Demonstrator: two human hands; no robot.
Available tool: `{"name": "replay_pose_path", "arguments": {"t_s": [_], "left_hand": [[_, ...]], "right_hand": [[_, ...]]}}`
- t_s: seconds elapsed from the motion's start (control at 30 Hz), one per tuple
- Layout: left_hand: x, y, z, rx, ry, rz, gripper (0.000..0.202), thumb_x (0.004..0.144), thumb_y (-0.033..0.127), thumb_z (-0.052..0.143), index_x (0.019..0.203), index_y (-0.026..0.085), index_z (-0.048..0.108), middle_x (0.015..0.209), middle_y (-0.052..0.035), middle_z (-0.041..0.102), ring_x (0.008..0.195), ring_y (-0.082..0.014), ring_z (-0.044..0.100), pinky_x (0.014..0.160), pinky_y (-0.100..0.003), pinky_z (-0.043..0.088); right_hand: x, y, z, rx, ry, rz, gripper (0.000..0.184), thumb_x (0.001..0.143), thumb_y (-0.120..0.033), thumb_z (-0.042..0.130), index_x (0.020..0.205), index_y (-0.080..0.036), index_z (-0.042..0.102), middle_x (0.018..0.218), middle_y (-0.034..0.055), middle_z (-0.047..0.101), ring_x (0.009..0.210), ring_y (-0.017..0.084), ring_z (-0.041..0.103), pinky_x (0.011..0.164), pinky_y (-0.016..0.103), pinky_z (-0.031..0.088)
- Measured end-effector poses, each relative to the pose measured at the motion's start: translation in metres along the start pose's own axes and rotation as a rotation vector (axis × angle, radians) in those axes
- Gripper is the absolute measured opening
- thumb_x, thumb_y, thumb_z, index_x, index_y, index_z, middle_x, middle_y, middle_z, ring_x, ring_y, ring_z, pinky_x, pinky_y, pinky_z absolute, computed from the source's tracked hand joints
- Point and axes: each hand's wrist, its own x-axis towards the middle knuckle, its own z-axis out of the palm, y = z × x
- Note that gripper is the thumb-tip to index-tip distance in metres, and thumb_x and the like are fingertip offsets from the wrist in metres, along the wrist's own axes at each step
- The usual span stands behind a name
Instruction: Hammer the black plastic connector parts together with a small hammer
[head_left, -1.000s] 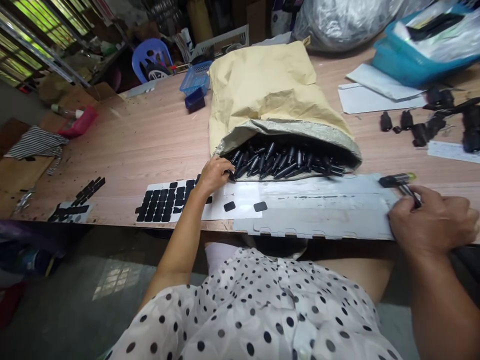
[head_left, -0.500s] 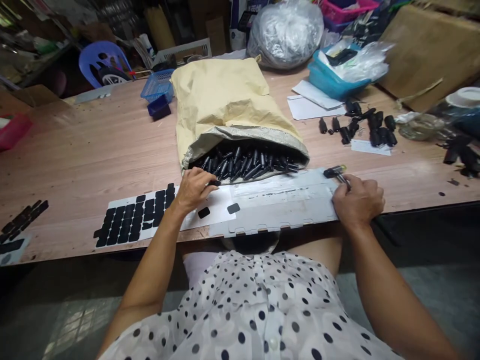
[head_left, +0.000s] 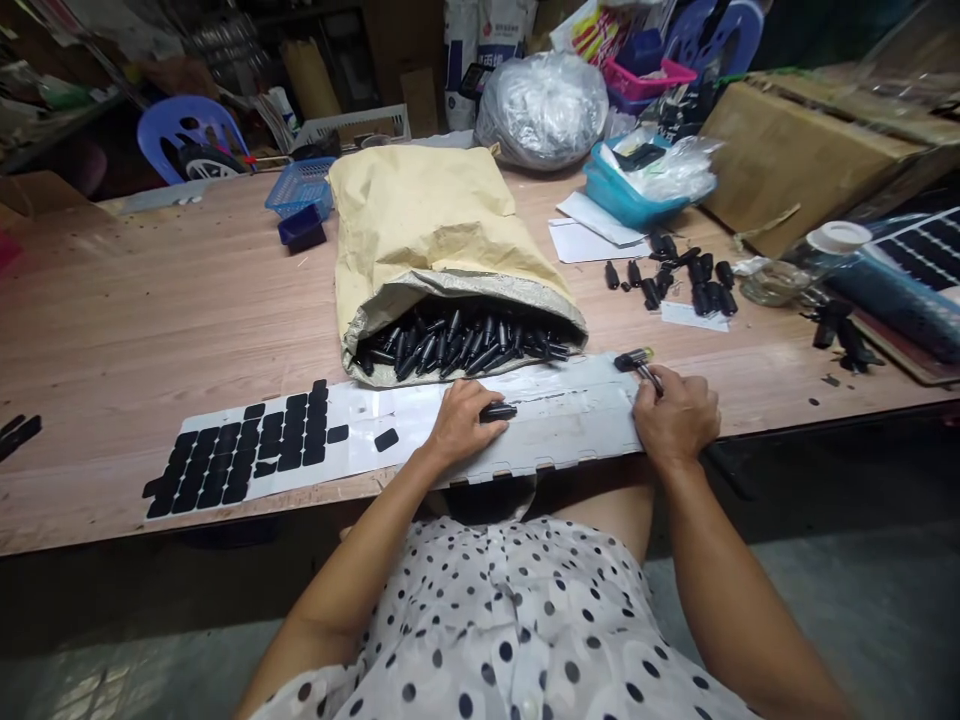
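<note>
My left hand (head_left: 461,415) is closed around a short black tube-shaped piece (head_left: 499,411), resting it on a grey-white board (head_left: 562,425) along the table's front edge. My right hand (head_left: 679,415) grips the handle of what looks like a small hammer (head_left: 634,359), its dark head with a yellow-green end lying over the board's right end. Behind the board, a yellow paper sack (head_left: 427,210) lies with its mouth towards me, full of similar black pieces (head_left: 465,340). Left of my left hand is a white sheet with rows of black rounded pads (head_left: 217,465); a loose pad (head_left: 386,440) lies nearer.
More black parts (head_left: 701,280) lie at right beside white papers (head_left: 596,240). Behind them stand a teal basin (head_left: 630,195) with plastic bags and a cardboard box (head_left: 802,160). Blue baskets (head_left: 300,187) sit left of the sack, and a stuffed clear bag (head_left: 544,110) behind it.
My left hand has moved right, from the pad sheet onto the grey-white board, with the black piece in its fingers. My right hand keeps its grip on the hammer. The view has shifted slightly right.
</note>
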Motion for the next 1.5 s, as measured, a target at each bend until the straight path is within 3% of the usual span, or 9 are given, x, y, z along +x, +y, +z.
{"name": "replay_pose_path", "arguments": {"t_s": [0.2, 0.37, 0.47, 0.6, 0.77, 1.03, 1.2, 1.4, 1.5], "left_hand": [[-0.005, -0.011, 0.006, -0.091, 0.048, -0.024, 0.019, 0.081, 0.028, 0.08, 0.1, 0.025, 0.079, 0.093, -0.004, 0.068, 0.098, -0.0258, 0.055, 0.095, -0.045, 0.048], [-0.002, -0.012, 0.008, -0.115, 0.04, -0.03, 0.015, 0.083, 0.03, 0.08, 0.098, 0.028, 0.081, 0.09, -0.0036, 0.067, 0.099, -0.0264, 0.054, 0.095, -0.045, 0.047], [-0.002, -0.011, 0.006, -0.13, 0.019, -0.027, 0.016, 0.084, 0.03, 0.079, 0.099, 0.028, 0.082, 0.09, -0.0038, 0.068, 0.098, -0.026, 0.055, 0.096, -0.045, 0.047], [-0.002, -0.011, 0.004, -0.171, 0.019, -0.027, 0.019, 0.082, 0.03, 0.081, 0.102, 0.029, 0.082, 0.09, -0.0038, 0.069, 0.099, -0.0263, 0.056, 0.095, -0.045, 0.047], [-0.001, -0.01, 0.003, -0.205, 0.021, -0.04, 0.016, 0.082, 0.027, 0.08, 0.097, 0.026, 0.081, 0.088, -0.0038, 0.07, 0.098, -0.026, 0.055, 0.095, -0.044, 0.046], [0.003, -0.008, 0.002, -0.203, -0.005, -0.036, 0.007, 0.083, 0.027, 0.078, 0.09, 0.027, 0.081, 0.082, -0.0032, 0.066, 0.096, -0.0251, 0.053, 0.094, -0.043, 0.047], [0.003, -0.009, 0.002, -0.214, 0.011, -0.032, 0.01, 0.082, 0.026, 0.079, 0.092, 0.027, 0.082, 0.083, -0.0035, 0.068, 0.097, -0.0259, 0.055, 0.096, -0.045, 0.048], [0.002, -0.01, 0.001, -0.218, 0.02, -0.032, 0.009, 0.081, 0.026, 0.079, 0.09, 0.027, 0.082, 0.082, -0.0033, 0.068, 0.096, -0.0255, 0.055, 0.095, -0.044, 0.049], [0.0, -0.007, 0.0, -0.2, 0.031, -0.048, 0.008, 0.08, 0.026, 0.079, 0.088, 0.025, 0.081, 0.083, -0.0038, 0.068, 0.096, -0.0258, 0.055, 0.093, -0.044, 0.05]], "right_hand": [[0.005, 0.009, 0.004, 0.061, 0.057, -0.024, 0.031, 0.087, -0.025, 0.055, 0.107, -0.02, 0.079, 0.088, 0.0111, 0.06, 0.079, 0.024, 0.049, 0.067, 0.036, 0.032], [-0.013, -0.014, -0.025, 0.288, 0.126, -0.158, 0.033, 0.094, -0.031, 0.049, 0.113, -0.021, 0.074, 0.092, 0.0102, 0.064, 0.085, 0.025, 0.057, 0.076, 0.038, 0.046], [-0.039, -0.041, -0.041, 0.5, -0.02, -0.323, 0.032, 0.099, -0.036, 0.049, 0.117, -0.023, 0.071, 0.095, 0.0079, 0.067, 0.084, 0.022, 0.061, 0.078, 0.037, 0.052], [-0.071, -0.069, -0.045, 0.648, -0.226, -0.477, 0.033, 0.102, -0.036, 0.049, 0.125, -0.026, 0.071, 0.094, 0.0059, 0.069, 0.084, 0.02, 0.065, 0.078, 0.034, 0.056], [-0.088, -0.084, -0.042, 0.675, -0.261, -0.58, 0.035, 0.104, -0.029, 0.047, 0.129, -0.029, 0.072, 0.088, 0.0035, 0.066, 0.081, 0.017, 0.066, 0.073, 0.029, 0.056], [-0.096, -0.085, -0.034, 0.524, -0.291, -0.609, 0.038, 0.104, -0.029, 0.045, 0.127, -0.03, 0.075, 0.081, 0.0024, 0.06, 0.07, 0.014, 0.061, 0.061, 0.023, 0.051], [-0.094, -0.082, -0.037, 0.583, -0.262, -0.522, 0.038, 0.105, -0.033, 0.044, 0.128, -0.029, 0.074, 0.087, 0.0041, 0.063, 0.08, 0.016, 0.065, 0.07, 0.027, 0.055], [-0.094, -0.076, -0.038, 0.572, -0.282, -0.52, 0.038, 0.105, -0.034, 0.045, 0.125, -0.027, 0.076, 0.084, 0.0035, 0.063, 0.077, 0.017, 0.065, 0.069, 0.028, 0.053], [-0.081, -0.07, -0.041, 0.537, -0.216, -0.483, 0.038, 0.104, -0.034, 0.044, 0.125, -0.027, 0.075, 0.087, 0.0049, 0.065, 0.082, 0.019, 0.065, 0.074, 0.03, 0.054]]}}
